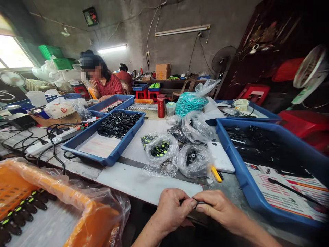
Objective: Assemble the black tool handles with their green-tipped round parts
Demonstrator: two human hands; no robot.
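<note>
Black part (pixel 205 203), head view: where was it?

Near side, between left hand (pixel 175 208) and right hand (pixel 217 207).

Grip?

Both pinched it, thumbs and fingers closed. Orange crate (pixel 86 223) sat near left, blue tray (pixel 238 169) right.

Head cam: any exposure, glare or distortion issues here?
Head view: bright rectangular window at left blown out; lit white tube lamp glares; upper right corner nearly black; wide-angle stretch toward the edges, as on large blue plastic tray at right; small dark piece between bare left hand and bare right hand mostly covered.
</note>
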